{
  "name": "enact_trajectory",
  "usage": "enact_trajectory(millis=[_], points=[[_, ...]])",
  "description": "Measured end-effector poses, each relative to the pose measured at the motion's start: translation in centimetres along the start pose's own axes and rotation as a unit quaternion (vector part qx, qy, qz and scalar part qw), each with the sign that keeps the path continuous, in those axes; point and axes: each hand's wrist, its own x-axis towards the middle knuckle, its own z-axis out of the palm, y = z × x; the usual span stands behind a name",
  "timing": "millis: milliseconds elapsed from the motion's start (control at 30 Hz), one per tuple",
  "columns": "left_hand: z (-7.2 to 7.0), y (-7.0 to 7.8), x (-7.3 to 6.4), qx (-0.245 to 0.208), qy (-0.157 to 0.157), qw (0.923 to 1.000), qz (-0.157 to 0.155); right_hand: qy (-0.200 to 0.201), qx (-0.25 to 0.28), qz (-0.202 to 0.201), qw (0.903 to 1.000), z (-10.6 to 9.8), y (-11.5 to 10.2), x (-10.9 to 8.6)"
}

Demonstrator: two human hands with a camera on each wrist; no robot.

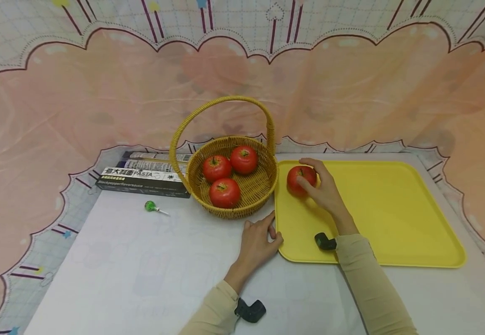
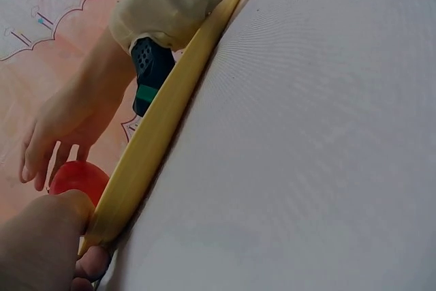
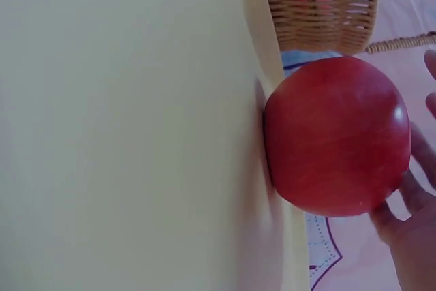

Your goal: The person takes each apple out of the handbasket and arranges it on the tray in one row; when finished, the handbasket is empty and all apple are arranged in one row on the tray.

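A red apple [image 1: 297, 181] sits on the left part of the yellow tray [image 1: 384, 209]. Over it is my right hand [image 1: 325, 190], its fingers loosely bent and spread around the top. In the right wrist view, the fingers [image 3: 415, 189] lie beside and behind the apple [image 3: 337, 135]; firm contact cannot be seen. My left hand [image 1: 259, 244] pinches the tray's near-left edge, thumb above and fingertips partly hidden below the rim in the left wrist view. Left of the tray, a woven basket [image 1: 202, 201] with a tall handle holds three red apples [image 1: 224, 193].
Dark boxes, one a pasta box [image 1: 142, 182], lie left of the basket. A green lollipop [image 1: 150, 206] lies in front of them on the white table [image 1: 150, 265]. A patterned cloth [image 1: 121, 93] hangs behind. Both wrists carry dark devices.
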Motion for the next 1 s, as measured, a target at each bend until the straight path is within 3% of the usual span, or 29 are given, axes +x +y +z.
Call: enact_trajectory(millis=[167, 433, 600, 1000], points=[[0.0, 0.0, 0.0, -0.003, -0.002, 1.0000, -0.001, 0.022, 0.014, -0.044, 0.9987, 0.2, -1.9, 0.0], [-0.1, 0.1, 0.0, -0.005, -0.012, 0.9999, -0.004, 0.011, 0.061, -0.060, 0.9963, 0.9, -2.7, 0.4], [0.0, 0.0, 0.0, -0.005, -0.012, 0.9999, -0.005, 0.017, 0.056, -0.080, 0.9951, 1.2, -2.9, 0.6], [0.0, 0.0, -0.1, 0.001, -0.007, 1.0000, -0.003, -0.030, 0.044, -0.098, 0.9937, 1.7, -3.9, 1.4]])
